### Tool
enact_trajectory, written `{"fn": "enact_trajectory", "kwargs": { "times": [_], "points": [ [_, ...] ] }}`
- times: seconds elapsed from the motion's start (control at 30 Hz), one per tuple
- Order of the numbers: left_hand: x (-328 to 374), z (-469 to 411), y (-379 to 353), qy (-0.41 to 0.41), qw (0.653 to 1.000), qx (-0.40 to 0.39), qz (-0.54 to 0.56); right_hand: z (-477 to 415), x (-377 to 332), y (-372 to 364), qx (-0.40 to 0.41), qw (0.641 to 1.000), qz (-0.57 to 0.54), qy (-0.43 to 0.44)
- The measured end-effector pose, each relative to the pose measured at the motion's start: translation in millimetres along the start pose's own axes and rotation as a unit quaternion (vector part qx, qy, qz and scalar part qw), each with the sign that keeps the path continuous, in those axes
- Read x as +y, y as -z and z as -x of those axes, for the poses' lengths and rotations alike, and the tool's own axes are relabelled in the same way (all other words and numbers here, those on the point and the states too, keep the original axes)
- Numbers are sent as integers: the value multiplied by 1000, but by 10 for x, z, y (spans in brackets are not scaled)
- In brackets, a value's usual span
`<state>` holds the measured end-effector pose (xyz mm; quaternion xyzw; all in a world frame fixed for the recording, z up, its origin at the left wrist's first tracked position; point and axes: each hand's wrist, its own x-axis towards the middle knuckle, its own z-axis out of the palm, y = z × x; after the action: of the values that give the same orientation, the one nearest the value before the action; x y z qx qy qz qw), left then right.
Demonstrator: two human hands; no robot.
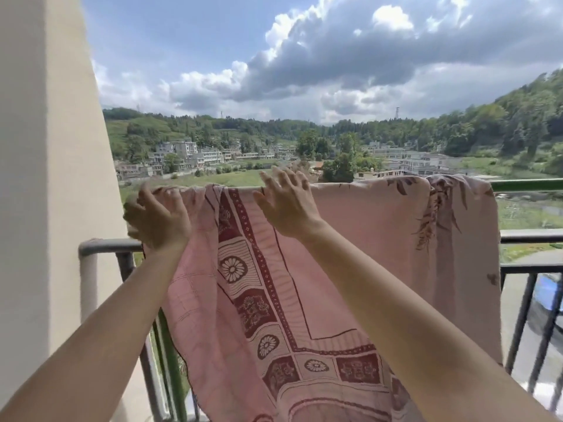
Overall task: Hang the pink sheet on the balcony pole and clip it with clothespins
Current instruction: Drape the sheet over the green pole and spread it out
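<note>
- Clearly I am at the spreading step: the pink sheet (350, 239) is already draped over the green balcony pole (527, 184), and no clothespin shows anywhere in view, so clipping has not begun.
- Far left stands the pale wall (45, 178), and the sheet's left end is bunched close beside it.
- My left hand (157, 219) is clenched on that bunched left edge right at the pole, fingers curled over the fold, holding the cloth.
- Just right of it, the maroon patterned border (243, 269) runs down at a slant, which tells me the cloth hangs crooked and gathered here.
- My right hand (288, 204) is spread and released, fingers splayed above the top of the pole, gripping nothing that I can see; whether the palm touches the cloth I cannot tell.
- Further right the sheet lies smoother over the pole, then gathers again at its right end, with bare pole beyond.
- Below and nearer runs the dark railing (530, 239), behind the hanging cloth.
- Next, I judge, I should draw the left edge toward the wall to flatten the folds, then fetch clothespins, which are out of sight.
</note>
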<state>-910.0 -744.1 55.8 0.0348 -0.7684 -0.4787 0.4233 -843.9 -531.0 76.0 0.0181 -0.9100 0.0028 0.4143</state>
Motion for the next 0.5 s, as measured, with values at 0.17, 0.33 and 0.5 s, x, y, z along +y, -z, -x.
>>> {"fn": "enact_trajectory", "kwargs": {
  "times": [0.17,0.33,0.5],
  "points": [
    [-235,-258,114,2,996,-78,51,-338,-449,-177,-37,999,-14,34],
    [-270,-481,211,-75,991,-68,91,-569,-694,-321,-36,995,-47,85],
    [-331,-1017,318,75,991,31,105,-517,-398,-320,33,994,43,96]
  ]
}}
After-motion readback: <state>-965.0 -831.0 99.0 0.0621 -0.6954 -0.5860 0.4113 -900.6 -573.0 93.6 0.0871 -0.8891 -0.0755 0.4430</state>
